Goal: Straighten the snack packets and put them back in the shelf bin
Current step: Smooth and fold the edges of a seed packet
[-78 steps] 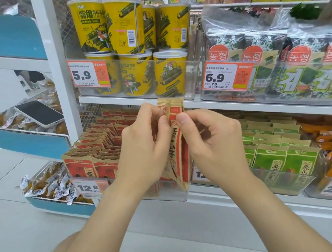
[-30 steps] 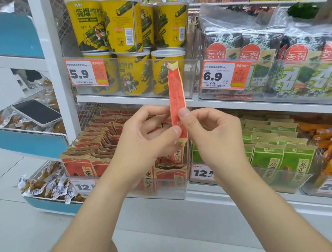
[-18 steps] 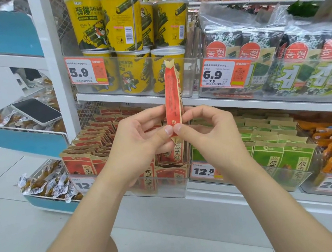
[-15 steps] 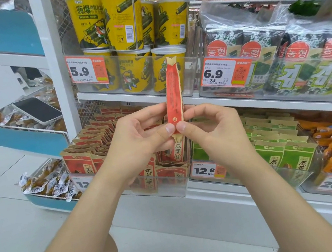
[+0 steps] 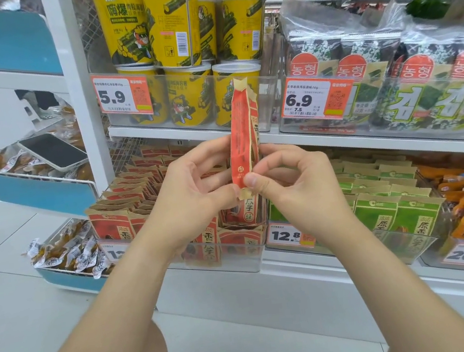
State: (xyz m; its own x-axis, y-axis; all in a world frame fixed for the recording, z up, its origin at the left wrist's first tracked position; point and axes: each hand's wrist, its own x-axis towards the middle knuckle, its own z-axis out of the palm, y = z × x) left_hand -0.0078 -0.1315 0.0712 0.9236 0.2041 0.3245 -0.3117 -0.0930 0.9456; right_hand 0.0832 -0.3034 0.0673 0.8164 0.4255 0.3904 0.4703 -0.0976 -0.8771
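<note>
Fingers (image 5: 207, 151) of both hands pinch one red snack packet (image 5: 241, 133) low down near its bottom seal, thumbs meeting at the front. Behind everything runs the white shelf (image 5: 337, 139). On the tier below sits the clear shelf bin (image 5: 235, 260), where the other red packets (image 5: 128, 194) stand in rows, a few at the front slumped. My left hand (image 5: 194, 192) and right hand (image 5: 299, 185) sit level, in front of and above that bin. The snack packet stands upright, long axis vertical, narrow edge turned to me, its top seal up in front of the yellow tubs (image 5: 171, 25). Its lower end is in my grip and the rest rises free above my fingers. The shelf bin lies below and beyond it, a little nearer my left hand. I judge the coming move to be a short drop forward and down, packet kept upright so it slots in with the rows. Last, the tan bottom flap (image 5: 244, 194) pokes out crooked under my thumbs.
</note>
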